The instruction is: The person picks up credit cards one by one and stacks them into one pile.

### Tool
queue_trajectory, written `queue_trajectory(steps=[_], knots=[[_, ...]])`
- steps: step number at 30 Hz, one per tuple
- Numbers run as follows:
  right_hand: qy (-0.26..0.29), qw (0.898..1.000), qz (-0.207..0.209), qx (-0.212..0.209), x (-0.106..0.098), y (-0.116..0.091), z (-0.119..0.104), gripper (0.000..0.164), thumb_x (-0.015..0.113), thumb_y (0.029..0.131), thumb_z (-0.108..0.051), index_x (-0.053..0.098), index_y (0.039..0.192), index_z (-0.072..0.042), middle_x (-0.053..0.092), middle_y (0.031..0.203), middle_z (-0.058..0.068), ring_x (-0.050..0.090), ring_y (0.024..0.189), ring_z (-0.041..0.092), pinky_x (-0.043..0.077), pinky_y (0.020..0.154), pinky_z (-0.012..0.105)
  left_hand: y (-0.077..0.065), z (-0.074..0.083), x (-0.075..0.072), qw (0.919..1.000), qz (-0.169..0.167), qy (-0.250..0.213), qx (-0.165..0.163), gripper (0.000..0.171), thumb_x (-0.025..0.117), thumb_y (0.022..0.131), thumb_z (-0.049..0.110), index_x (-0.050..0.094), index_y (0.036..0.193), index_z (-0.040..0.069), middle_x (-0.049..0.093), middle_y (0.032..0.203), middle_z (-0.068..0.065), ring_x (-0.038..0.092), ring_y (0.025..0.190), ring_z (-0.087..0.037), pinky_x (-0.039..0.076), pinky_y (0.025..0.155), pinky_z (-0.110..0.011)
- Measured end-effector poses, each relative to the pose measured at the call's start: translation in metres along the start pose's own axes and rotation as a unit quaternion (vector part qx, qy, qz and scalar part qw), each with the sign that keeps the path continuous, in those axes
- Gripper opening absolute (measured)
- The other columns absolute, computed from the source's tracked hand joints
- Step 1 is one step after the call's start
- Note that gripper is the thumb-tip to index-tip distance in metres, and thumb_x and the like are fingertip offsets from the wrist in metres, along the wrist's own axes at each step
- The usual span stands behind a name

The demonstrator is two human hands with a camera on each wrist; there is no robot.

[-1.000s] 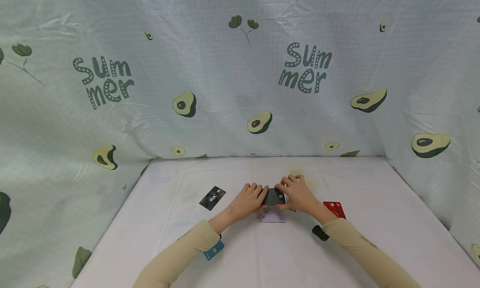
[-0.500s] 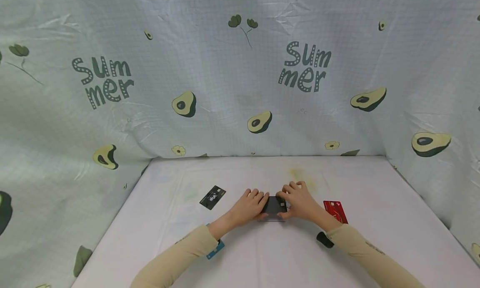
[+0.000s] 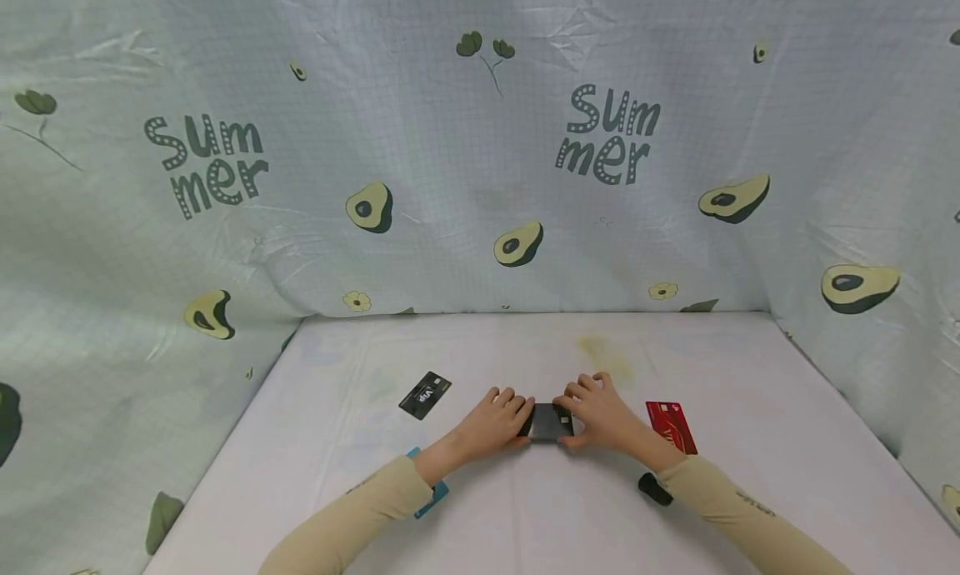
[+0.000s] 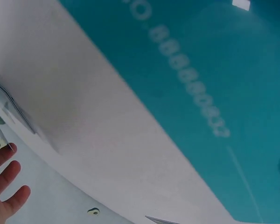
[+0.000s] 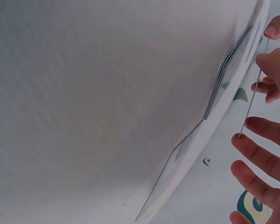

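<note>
Both hands hold one dark grey-black card (image 3: 551, 423) level at the middle of the table in the head view. My left hand (image 3: 491, 423) pinches its left end, and my right hand (image 3: 597, 417) pinches the right end between thumb and fingers. In the right wrist view the card (image 5: 253, 100) appears edge-on as a thin line, gripped by the right hand (image 5: 270, 158), with fingers of the left hand (image 5: 277, 25) beyond. The left wrist view shows part of the left hand (image 4: 7, 186). A lilac card seen earlier is hidden now.
A black VIP card (image 3: 425, 395) lies back left, a red card (image 3: 670, 423) right near the right forearm. A blue card (image 3: 431, 506) lies partly under the left sleeve; this teal card (image 4: 186, 93) fills much of the left wrist view. A small black object (image 3: 655, 489) is at the right cuff.
Both hands have brought the dark card nearer to the person, over where the lilac card showed a second ago. The lilac card has gone out of sight. The other cards lie still.
</note>
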State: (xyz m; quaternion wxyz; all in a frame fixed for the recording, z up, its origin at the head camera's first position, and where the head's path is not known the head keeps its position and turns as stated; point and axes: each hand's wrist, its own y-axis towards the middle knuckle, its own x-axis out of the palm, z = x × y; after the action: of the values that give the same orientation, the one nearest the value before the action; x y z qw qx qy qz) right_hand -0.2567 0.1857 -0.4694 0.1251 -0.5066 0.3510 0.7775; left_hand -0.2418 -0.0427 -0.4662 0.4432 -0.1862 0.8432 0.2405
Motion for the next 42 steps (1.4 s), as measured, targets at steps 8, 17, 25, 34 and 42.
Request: queue_trajectory(steps=[8,17,25,34,42], knots=[[0.020,1.000,0.003,-0.012,0.005,-0.003,-0.002,0.052,0.072,0.059,-0.054,0.062,0.097,-0.020,0.054,0.085,-0.004,0.043,0.081,0.015,0.034,0.076,0.046,-0.005,0.001,0.004,0.9999,-0.011,0.004,0.004,0.058,0.043,0.086,0.054,0.049,0.126,0.012,0.059,0.110,0.001,0.053,0.100,-0.015,0.043,0.083,-0.031],[0.023,0.999,-0.028,-0.008,0.004,-0.004,-0.004,0.050,0.069,0.063,-0.053,0.062,0.100,-0.021,0.055,0.089,-0.003,0.044,0.084,0.016,0.034,0.077,0.047,-0.006,0.004,0.010,0.9996,-0.026,-0.008,0.006,0.059,0.042,0.086,0.054,0.048,0.127,0.012,0.059,0.112,0.001,0.053,0.100,-0.015,0.043,0.084,-0.031],[0.022,0.998,-0.061,-0.004,0.006,-0.005,-0.004,0.051,0.069,0.064,-0.052,0.061,0.103,-0.021,0.055,0.090,-0.003,0.043,0.085,0.016,0.034,0.079,0.048,-0.005,0.004,0.011,0.9992,-0.037,-0.015,0.003,0.059,0.042,0.087,0.054,0.047,0.128,0.012,0.059,0.114,0.001,0.052,0.102,-0.016,0.043,0.085,-0.031],[0.013,0.998,-0.057,-0.010,0.007,-0.005,-0.003,0.051,0.068,0.064,-0.053,0.061,0.103,-0.021,0.055,0.090,-0.003,0.044,0.084,0.016,0.035,0.078,0.048,-0.003,0.003,0.012,0.9994,-0.034,-0.009,0.005,0.059,0.042,0.086,0.055,0.048,0.127,0.013,0.059,0.112,0.001,0.053,0.101,-0.016,0.043,0.083,-0.031],[0.018,0.997,-0.069,-0.010,0.009,-0.005,-0.001,0.050,0.067,0.066,-0.052,0.060,0.105,-0.022,0.055,0.091,-0.003,0.043,0.085,0.016,0.035,0.078,0.049,-0.002,0.003,0.012,0.9988,-0.045,-0.022,0.002,0.058,0.041,0.087,0.054,0.048,0.127,0.013,0.059,0.113,0.001,0.053,0.101,-0.016,0.043,0.083,-0.030]])
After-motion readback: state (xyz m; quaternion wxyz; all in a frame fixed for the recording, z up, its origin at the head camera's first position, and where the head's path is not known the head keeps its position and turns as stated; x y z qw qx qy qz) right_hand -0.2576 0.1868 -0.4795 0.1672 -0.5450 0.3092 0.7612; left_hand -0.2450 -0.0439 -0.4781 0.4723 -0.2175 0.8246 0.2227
